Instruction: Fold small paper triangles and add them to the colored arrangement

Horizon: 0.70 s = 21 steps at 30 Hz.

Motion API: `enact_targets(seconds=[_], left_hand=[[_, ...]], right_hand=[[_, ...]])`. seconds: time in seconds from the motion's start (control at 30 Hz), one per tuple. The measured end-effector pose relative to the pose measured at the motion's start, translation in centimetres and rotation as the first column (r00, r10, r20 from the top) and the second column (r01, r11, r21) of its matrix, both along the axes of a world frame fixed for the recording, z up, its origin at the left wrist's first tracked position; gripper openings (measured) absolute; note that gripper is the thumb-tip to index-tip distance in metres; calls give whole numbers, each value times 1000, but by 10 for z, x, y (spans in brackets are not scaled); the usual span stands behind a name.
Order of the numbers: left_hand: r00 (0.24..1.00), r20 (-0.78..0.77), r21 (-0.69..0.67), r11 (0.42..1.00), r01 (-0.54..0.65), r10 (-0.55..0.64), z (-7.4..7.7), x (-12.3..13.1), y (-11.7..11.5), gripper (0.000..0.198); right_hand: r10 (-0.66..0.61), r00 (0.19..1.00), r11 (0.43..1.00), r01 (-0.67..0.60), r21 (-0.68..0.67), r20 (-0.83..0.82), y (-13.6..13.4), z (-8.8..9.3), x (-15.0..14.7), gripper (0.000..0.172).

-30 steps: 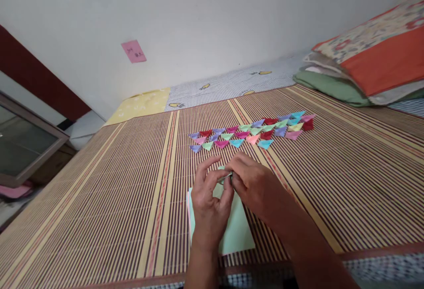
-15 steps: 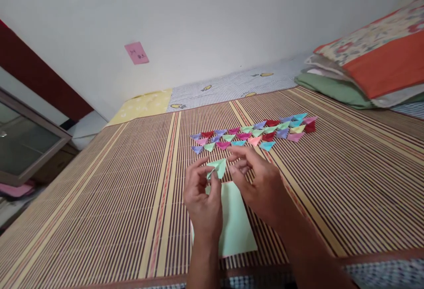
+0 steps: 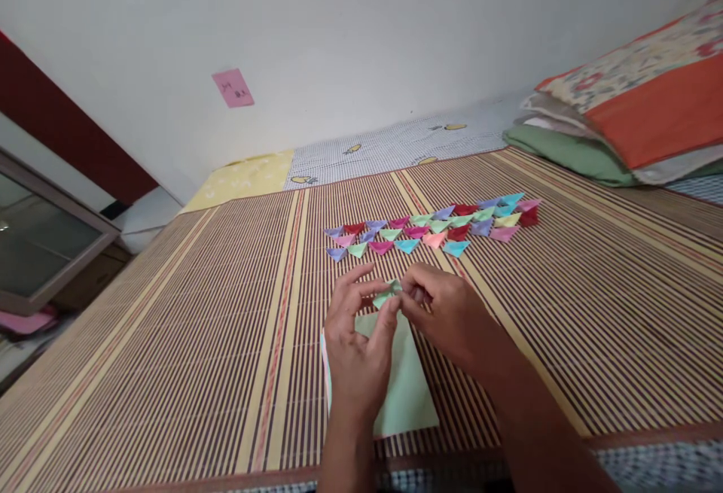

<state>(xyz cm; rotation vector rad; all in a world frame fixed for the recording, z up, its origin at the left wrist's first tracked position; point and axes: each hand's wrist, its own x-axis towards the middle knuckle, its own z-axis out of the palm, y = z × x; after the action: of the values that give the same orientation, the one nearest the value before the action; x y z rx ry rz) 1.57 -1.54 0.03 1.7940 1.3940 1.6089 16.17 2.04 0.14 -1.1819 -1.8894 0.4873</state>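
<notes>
- The striped mat (image 3: pixel 197 327) fills the scene.
- Rows of folded triangles (image 3: pixel 432 226) lie on its far side.
- A pale green sheet (image 3: pixel 404 395) lies near, under the hands.
- The left hand (image 3: pixel 355 350) and right hand (image 3: pixel 449 320) meet, both pinching 1 small green fold (image 3: pixel 387 296) above the sheet.
- It looks mid-crease. I'd judge sharpening it calls for firm, even fingertip pressure.

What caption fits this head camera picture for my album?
Left hand and right hand pinch a folded green paper over a green sheet, near colourful paper triangles.
</notes>
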Motion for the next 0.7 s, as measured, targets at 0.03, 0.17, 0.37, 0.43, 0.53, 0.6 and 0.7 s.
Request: enact_targets(seconds=[0.03, 0.17, 0.37, 0.43, 0.53, 0.6, 0.7], left_hand=[[998, -22, -19, 998, 52, -52, 2, -4, 0, 12], [976, -94, -85, 978, 189, -197, 7, -16, -1, 21], [953, -129, -123, 958, 258, -273, 11, -16, -7, 56], [938, -157, -146, 947, 288, -309, 13, -16, -8, 47], [921, -160, -221, 922, 317, -355, 17, -18, -8, 31], [906, -144, -292, 892, 345, -398, 20, -19, -8, 23], [891, -79, -365, 845, 391, -447, 21, -19, -7, 17]], right_hand=[[56, 998, 998, -55, -43, 9, 0, 0, 4, 20], [198, 969, 939, -231, -255, -149, -3, 6, 15, 15], [284, 898, 870, -388, -304, -336, -3, 13, 23, 13], [310, 894, 863, -407, -300, -323, -1, 11, 26, 15], [346, 892, 844, -431, -318, -291, 2, 7, 29, 19], [374, 882, 826, -457, -330, -286, 3, 4, 29, 19], [409, 867, 805, -490, -334, -286, 4, 1, 26, 18]])
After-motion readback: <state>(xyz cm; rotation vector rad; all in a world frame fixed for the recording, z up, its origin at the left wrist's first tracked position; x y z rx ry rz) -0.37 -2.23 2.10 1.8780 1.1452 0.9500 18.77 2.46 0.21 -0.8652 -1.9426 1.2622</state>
